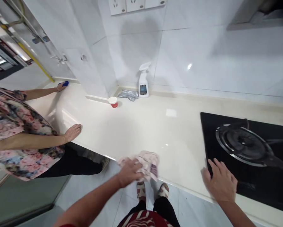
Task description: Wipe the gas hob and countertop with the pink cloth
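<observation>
My left hand (129, 172) presses a crumpled pink cloth (148, 164) against the front edge of the cream countertop (136, 126); hand and cloth are blurred. My right hand (220, 181) lies flat, fingers spread, on the counter at the near left corner of the black glass gas hob (247, 176). It holds nothing.
A white spray bottle (143, 82), a grey rag (128, 94) and a small red-and-white cup (113, 101) stand by the back wall. At left another person in a floral top rests one hand (72, 132) on the counter and holds something blue (64, 84) with the other. The hob's burner (244, 143) is at right.
</observation>
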Motion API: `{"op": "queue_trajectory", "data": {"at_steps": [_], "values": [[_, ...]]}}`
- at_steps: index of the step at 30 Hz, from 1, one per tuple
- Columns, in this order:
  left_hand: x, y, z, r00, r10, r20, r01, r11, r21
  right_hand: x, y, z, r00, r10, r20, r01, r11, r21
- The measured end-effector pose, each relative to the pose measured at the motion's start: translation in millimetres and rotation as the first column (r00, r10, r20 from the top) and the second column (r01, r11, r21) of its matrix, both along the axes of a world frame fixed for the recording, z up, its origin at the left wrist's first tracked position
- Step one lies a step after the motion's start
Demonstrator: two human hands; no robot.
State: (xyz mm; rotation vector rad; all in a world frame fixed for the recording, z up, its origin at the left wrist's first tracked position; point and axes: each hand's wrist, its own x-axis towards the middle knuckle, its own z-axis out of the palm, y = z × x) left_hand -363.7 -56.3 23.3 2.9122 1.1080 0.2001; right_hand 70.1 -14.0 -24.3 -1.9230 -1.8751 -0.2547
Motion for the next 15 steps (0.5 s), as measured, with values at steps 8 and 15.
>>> {"op": "queue_trajectory", "data": {"at_steps": [8,15], "values": [[-160.0,37.9,26.0,0.999,0.017,-0.038,-0.016,0.999,0.048,-2.4,2.2,3.3,0.999,-0.020,0.037,0.021,1.000,-0.018],[-116.7,29.3,10.7,0.989,0.109,-0.103,-0.099,0.991,0.093,-2.5,5.4,0.9,0.999,-0.015,0.037,0.015,1.000,-0.007]]}}
